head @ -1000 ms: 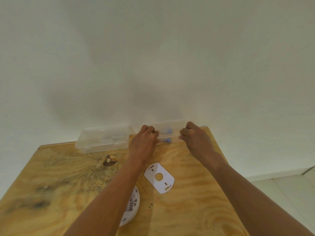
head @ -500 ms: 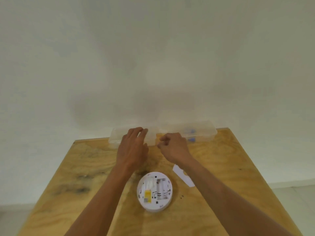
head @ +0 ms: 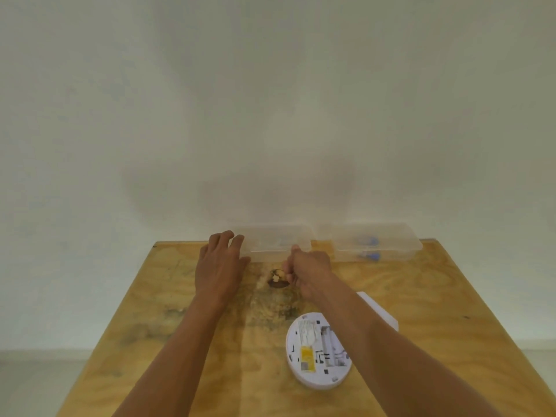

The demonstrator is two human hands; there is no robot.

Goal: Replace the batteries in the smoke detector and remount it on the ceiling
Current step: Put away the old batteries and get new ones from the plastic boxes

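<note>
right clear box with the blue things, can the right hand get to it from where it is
Probably yes. The right hand sits curled at the left clear box, and the right clear box stands just beside it along the table's far edge, with nothing between them.

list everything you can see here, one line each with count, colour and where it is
table: 1, yellowish plywood, fills lower frame
clear boxes: 2, transparent, side by side at table's far edge; right one holds blue items
smoke detector: 1, white, back side up, near centre right
mounting plate: 1, white, partly hidden behind right forearm
left hand: 1, at left box's left end
right hand: 1, curled, at left box's front right corner
</note>
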